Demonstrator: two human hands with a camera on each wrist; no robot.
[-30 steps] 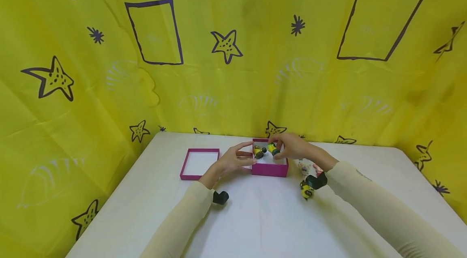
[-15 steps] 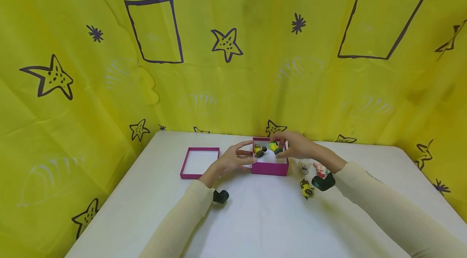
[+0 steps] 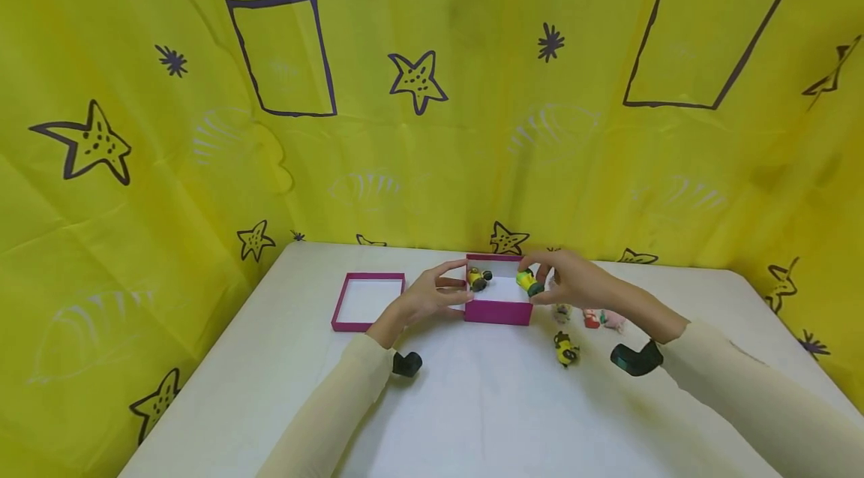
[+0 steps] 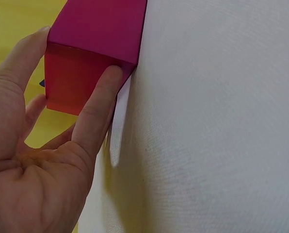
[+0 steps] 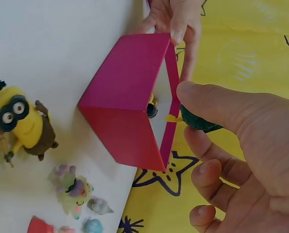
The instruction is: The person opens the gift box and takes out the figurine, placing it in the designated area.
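Observation:
The pink box point(image 3: 498, 313), white inside, stands without its lid on the table. My left hand point(image 3: 432, 296) holds its left end, fingertips on the walls, as the left wrist view shows with the hand point(image 4: 52, 160) against the box point(image 4: 93, 29). Over the right rim, my right hand point(image 3: 574, 283) pinches a small yellow and green toy figure point(image 3: 529, 282) between thumb and fingers. In the right wrist view those fingers cover much of the figure's dark green part point(image 5: 199, 120). Inside the box, at the left, lies a yellow and brown toy figure point(image 3: 478, 280).
The shallow pink lid point(image 3: 367, 327) lies left of the box. Right of it, a minion figure point(image 3: 565, 350) lies on the white table point(image 3: 472, 403), with several small toys, including a red one point(image 3: 591, 319), behind it. A yellow patterned curtain point(image 3: 418, 163) hangs behind.
My right hand has moved right with the yellow and green figure, from inside the box to over its right rim. The left hand has stayed at the box's left end.

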